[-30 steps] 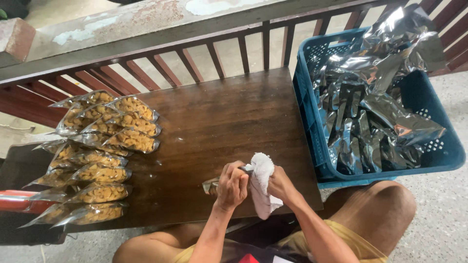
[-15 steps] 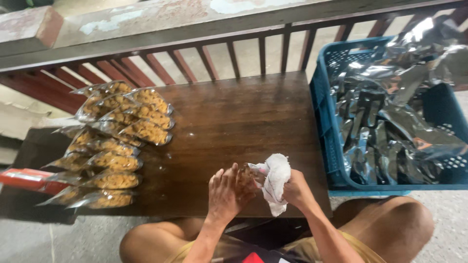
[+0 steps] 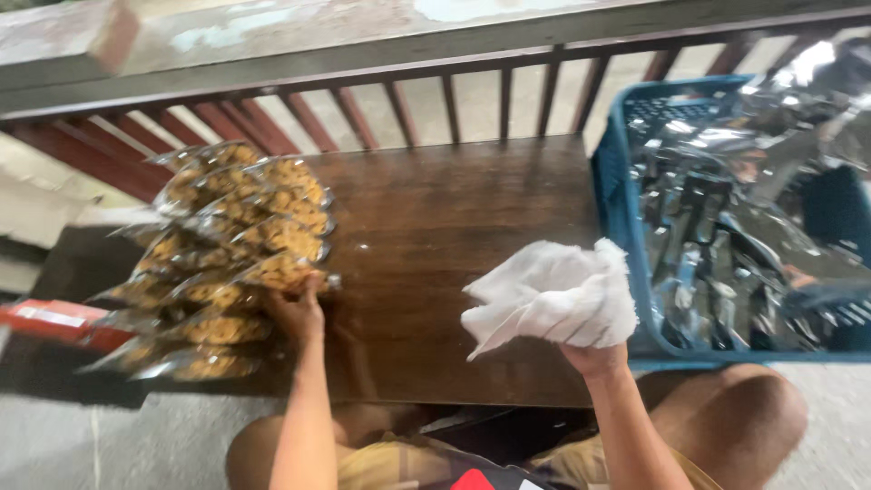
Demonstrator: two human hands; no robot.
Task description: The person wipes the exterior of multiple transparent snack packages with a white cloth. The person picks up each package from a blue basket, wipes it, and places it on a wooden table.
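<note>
Left hand [image 3: 298, 313] sets a clear snack packet [image 3: 283, 270] onto the pile [image 3: 218, 263] at the tabletop's [image 3: 435, 236] left side, fingers apparently closed on it, blurred. Right hand [image 3: 594, 349] grips a bunched white cloth [image 3: 553, 295] beside the blue crate [image 3: 621, 209]. Release needs neat alignment.

White cloth [image 3: 553, 295], blue crate [image 3: 615, 195], dark brown table [image 3: 454, 218].

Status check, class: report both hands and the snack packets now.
Left hand on a snack packet at the pile. Right hand grips white cloth, raised. Nothing between them.
</note>
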